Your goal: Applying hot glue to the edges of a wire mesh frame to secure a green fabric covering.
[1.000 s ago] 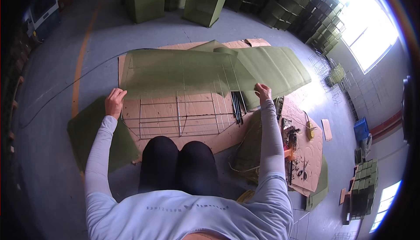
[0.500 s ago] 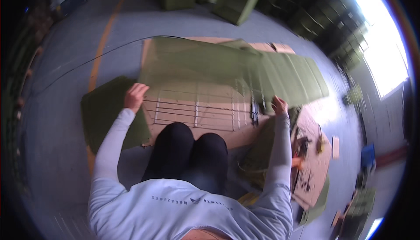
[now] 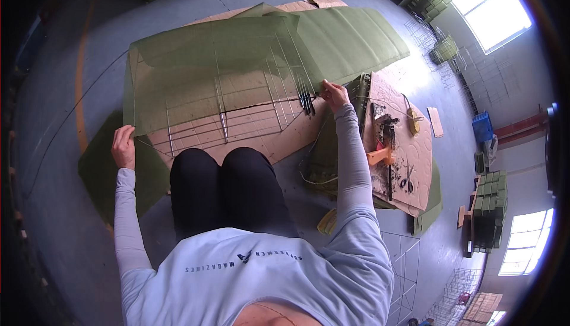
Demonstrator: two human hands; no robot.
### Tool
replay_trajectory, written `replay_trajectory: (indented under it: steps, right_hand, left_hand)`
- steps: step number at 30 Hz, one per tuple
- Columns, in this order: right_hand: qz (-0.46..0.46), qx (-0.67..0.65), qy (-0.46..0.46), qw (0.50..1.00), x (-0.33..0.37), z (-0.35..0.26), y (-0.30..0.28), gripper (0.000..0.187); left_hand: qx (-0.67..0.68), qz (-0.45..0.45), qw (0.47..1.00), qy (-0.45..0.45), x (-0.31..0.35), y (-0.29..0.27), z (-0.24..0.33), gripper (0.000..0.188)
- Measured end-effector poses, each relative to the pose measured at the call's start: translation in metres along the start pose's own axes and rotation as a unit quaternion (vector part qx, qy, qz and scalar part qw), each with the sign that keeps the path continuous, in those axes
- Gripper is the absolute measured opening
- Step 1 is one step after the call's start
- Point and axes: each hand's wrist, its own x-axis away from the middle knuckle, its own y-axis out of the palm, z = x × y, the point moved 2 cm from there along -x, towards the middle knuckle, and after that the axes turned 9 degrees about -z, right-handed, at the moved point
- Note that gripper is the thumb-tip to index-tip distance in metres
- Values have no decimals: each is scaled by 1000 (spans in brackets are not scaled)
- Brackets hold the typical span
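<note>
Mesh (image 3: pixel 178 59) is lying just beyond the fingertips, over part of the wire frame (image 3: pixel 225 129) and cardboard (image 3: pixel 270 148); the left hand (image 3: pixel 123 148) is pinching its near left corner; the right hand (image 3: pixel 335 95) is seemingly pinching the near right one; both are meeting it, so neither is sitting nearer; its long axis is running sideways between them; its right end is pointing rightward and slanting away from the knees (image 3: pixel 196 168), overlapping another green sheet (image 3: pixel 356 41).
</note>
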Motion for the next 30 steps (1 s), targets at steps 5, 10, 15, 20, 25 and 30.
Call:
replay_trajectory:
  steps: [5, 10, 15, 20, 25, 30]
  right_hand:
    - [25, 6, 12, 1000, 13, 15, 4, 17]
    - [30, -3, 7, 1000, 15, 30, -7, 14]
    - [1, -7, -5, 1000, 18, 35, -3, 13]
    - [17, -20, -25, 999, 18, 40, -4, 12]
    - [0, -36, -38, 999, 19, 40, -4, 12]
    - [18, -62, -47, 997, 19, 44, -5, 11]
  left_hand:
    - [9, 2, 1000, -28, 5, -3, -2, 20]
    - [15, 2, 999, -36, 5, 0, 0, 21]
    - [7, 2, 999, -38, 11, 0, -2, 23]
    - [11, 12, 999, -32, 12, 3, 1, 24]
    - [13, 18, 999, -36, 12, 3, 2, 23]
    - [19, 19, 999, -37, 8, -1, 7, 21]
